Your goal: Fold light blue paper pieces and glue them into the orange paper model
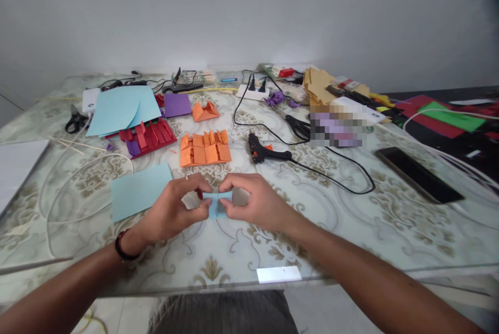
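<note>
A small folded piece of light blue paper point(217, 210) is pinched between my two hands above the table. My left hand point(177, 209) grips its left side between thumb and fingers. On the opposite side, my right hand point(255, 201) holds it the same way. A crease runs down the paper's middle between the thumbs. Just left of my left hand lies a flat light blue sheet point(136, 191). Beyond the hands sit folded orange paper pieces point(206, 149), with another orange folded piece point(205, 111) farther back.
A black glue gun point(265, 151) with its cord lies ahead on the right, near black-handled scissors point(298, 127). Red folded pieces point(150, 137) and blue sheets point(117, 108) are at the back left. A phone point(419, 174) lies at right; a power strip point(253, 92) stands behind.
</note>
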Demonstrator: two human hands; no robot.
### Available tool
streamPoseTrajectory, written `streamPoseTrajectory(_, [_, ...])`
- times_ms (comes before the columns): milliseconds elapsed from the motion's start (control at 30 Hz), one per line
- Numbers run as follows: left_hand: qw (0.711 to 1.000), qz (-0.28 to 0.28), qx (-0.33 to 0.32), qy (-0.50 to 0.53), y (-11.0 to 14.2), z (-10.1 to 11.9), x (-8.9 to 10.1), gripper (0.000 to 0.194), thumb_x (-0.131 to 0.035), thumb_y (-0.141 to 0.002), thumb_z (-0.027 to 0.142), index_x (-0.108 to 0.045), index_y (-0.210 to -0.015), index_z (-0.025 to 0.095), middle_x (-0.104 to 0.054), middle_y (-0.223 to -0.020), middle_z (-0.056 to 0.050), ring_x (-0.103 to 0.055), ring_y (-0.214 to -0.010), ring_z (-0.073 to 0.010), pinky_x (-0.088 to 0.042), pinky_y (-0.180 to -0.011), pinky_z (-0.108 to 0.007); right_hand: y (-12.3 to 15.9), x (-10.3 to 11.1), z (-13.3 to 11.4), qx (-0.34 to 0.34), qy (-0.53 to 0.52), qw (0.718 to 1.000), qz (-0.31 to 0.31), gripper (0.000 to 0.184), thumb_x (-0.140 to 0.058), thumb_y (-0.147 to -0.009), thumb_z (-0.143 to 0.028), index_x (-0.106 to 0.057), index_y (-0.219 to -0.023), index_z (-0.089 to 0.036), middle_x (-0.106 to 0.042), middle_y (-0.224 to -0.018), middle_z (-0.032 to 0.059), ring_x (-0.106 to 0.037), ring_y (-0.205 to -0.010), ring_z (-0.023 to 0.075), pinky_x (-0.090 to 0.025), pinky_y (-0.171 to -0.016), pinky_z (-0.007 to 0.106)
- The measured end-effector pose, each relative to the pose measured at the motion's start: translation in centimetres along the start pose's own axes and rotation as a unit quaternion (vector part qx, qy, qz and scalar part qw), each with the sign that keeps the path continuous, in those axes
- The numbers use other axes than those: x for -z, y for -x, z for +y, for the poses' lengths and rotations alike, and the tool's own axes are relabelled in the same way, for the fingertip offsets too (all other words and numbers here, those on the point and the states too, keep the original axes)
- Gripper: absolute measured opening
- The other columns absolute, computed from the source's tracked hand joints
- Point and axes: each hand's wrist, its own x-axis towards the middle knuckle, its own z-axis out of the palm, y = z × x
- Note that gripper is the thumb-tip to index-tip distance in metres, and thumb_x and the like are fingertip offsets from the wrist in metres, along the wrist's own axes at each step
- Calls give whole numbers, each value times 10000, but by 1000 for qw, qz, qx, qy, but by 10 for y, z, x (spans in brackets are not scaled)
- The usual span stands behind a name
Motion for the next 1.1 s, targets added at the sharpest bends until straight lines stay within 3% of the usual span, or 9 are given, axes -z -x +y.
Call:
streamPoseTrajectory(267, [997, 51, 19, 49, -8, 0, 15, 99, -604, -902, 108, -629, -855, 191, -650, -834, -5, -614, -807, -141, -503, -765, -262, -3, 17, 4, -28, -11, 999, 18, 29, -670, -792, -163, -648, -790, -182, -657, -735, -30, -573, -665, 116, -423, -643, 223])
streamPoseTrajectory(400, [1000, -1, 11, 26, -7, 4, 11, 117, -690, -913, 203, -673, -1028, 195, -706, -1006, -41, -652, -862, -154, -537, -777, -273, -1, 8, 6, -11, 12, 1000, -17, 63, -683, -788, -138, -672, -831, -183, -678, -770, -20, -598, -688, 123, -439, -685, 237])
streamPoseTrajectory(533, [999, -29, -6, -17, -4, 5, 2, 72, -712, -935, 233, -709, -994, 192, -717, -931, -25, -648, -807, -138, -527, -757, -265, 2, 0, 5, 17, 18, 999, -28, 46, -684, -834, -164, -660, -866, -187, -663, -788, -11, -603, -711, 130, -450, -701, 250])
streamPoseTrajectory(667, [999, 36, 14, 0, -4, 1, 0, 55, -715, -939, 238, -724, -928, 185, -720, -885, -30, -650, -785, -140, -528, -713, -259, 0, 4, 5, 13, 13, 1000, -15, 48, -675, -888, -189, -634, -863, -193, -620, -791, -10, -591, -748, 138, -459, -728, 267])
streamPoseTrajectory(867, [986, 117, 57, 101, -5, -8, -1, 119, -744, -917, 303, -701, -919, 192, -701, -912, -38, -656, -849, -167, -560, -762, -287, -3, 7, 7, -46, -49, 997, 25, 140, -694, -913, -250, -631, -1032, -213, -652, -1022, 43, -622, -874, 161, -535, -800, 305])
streamPoseTrajectory(967, [991, 102, 37, 74, -5, -9, -1, 111, -725, -933, 301, -700, -920, 194, -710, -947, -47, -663, -921, -186, -543, -848, -314, -4, 7, 7, -69, -59, 996, 26, 100, -701, -924, -283, -648, -921, -198, -672, -898, 20, -626, -815, 155, -523, -761, 295])
streamPoseTrajectory(1100, [998, 54, 39, -9, -4, -2, 0, 112, -689, -958, 301, -714, -990, 197, -745, -948, -30, -685, -887, -175, -529, -825, -293, -3, 5, 5, -22, -38, 999, 19, 93, -714, -921, -235, -682, -848, -188, -669, -834, 10, -610, -783, 144, -489, -748, 283])
